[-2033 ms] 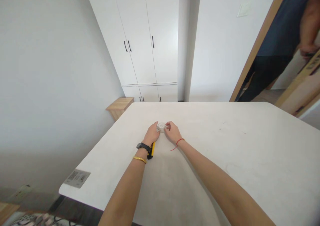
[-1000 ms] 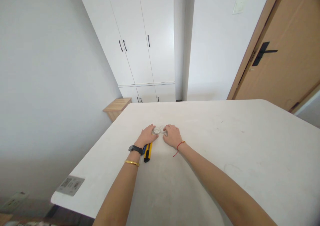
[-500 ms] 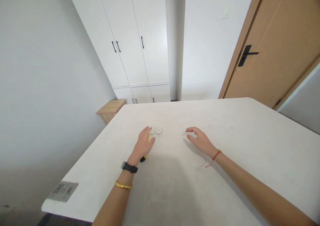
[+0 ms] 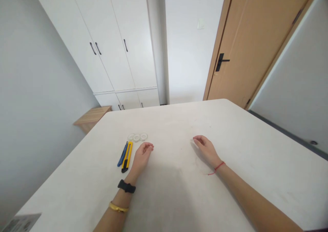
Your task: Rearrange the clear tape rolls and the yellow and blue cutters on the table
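Note:
My left hand (image 4: pixel 142 154) is above the table with its fingers curled in against the thumb. Anything inside them is hidden. Just left of it lie a yellow box cutter (image 4: pixel 129 151) with a black end and a blue box cutter (image 4: pixel 123 154), side by side. Beyond them, three clear ring-like discs (image 4: pixel 136 138) sit in a touching row. On the right, my right hand (image 4: pixel 205 147) has thumb and fingertips pinched together near the tabletop. A tiny pale bit shows at those fingertips, too small to name.
A white table (image 4: pixel 164 122) spreads under both hands. A printed label (image 4: pixel 23 222) is at its near left corner. Past the far edge stand a wooden cabinet (image 4: pixel 93 115), white wardrobes (image 4: pixel 128 64) and a wooden door (image 4: pixel 246 50).
My left hand has moved off the discs and box cutters, uncovering them, and its fingers have closed. My right hand's fingers have come together. The view has turned to the right.

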{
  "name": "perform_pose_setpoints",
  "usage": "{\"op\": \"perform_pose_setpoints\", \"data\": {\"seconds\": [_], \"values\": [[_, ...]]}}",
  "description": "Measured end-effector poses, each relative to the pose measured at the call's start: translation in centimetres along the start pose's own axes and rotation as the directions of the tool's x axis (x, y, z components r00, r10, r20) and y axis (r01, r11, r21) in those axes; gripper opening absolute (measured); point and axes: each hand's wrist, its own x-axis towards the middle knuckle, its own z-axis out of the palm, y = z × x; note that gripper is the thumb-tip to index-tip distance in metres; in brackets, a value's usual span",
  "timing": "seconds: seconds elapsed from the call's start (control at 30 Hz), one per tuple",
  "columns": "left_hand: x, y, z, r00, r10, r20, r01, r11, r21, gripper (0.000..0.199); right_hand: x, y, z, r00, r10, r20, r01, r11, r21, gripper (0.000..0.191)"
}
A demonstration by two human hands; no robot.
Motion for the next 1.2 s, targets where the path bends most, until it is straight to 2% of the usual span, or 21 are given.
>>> {"op": "perform_pose_setpoints", "data": {"seconds": [0.3, 0.47, 0.67, 0.93, 1.2], "values": [[0.0, -0.3, -0.3, 0.995, -0.077, -0.059, 0.072, 0.994, -0.085, 0.031, -0.1, 0.3, 0.1, 0.999, 0.032, -0.016, -0.031, 0.999, 0.027, 0.031], [-0.2, 0.0, -0.2, 0.997, -0.048, -0.063, 0.045, 0.998, -0.047, 0.026, -0.2, 0.3, -0.1, 1.000, 0.018, -0.001, -0.018, 1.000, 0.019, 0.030], [-0.1, -0.6, -0.1, 0.998, -0.025, -0.057, 0.021, 0.997, -0.078, 0.022, 0.0, 0.4, -0.1, 1.000, 0.027, -0.003, -0.027, 0.999, 0.019, 0.031], [-0.3, 0.2, 0.0, 0.995, -0.055, -0.084, 0.047, 0.994, -0.103, 0.023, 0.0, -0.1, -0.4, 0.997, 0.024, -0.067, -0.015, 0.992, 0.129, 0.036], [-0.1, 0.2, -0.1, 0.990, -0.068, -0.121, 0.048, 0.986, -0.162, 0.024, 0.0, -0.3, -0.3, 0.994, 0.086, -0.071, -0.078, 0.990, 0.115, 0.036]]}}
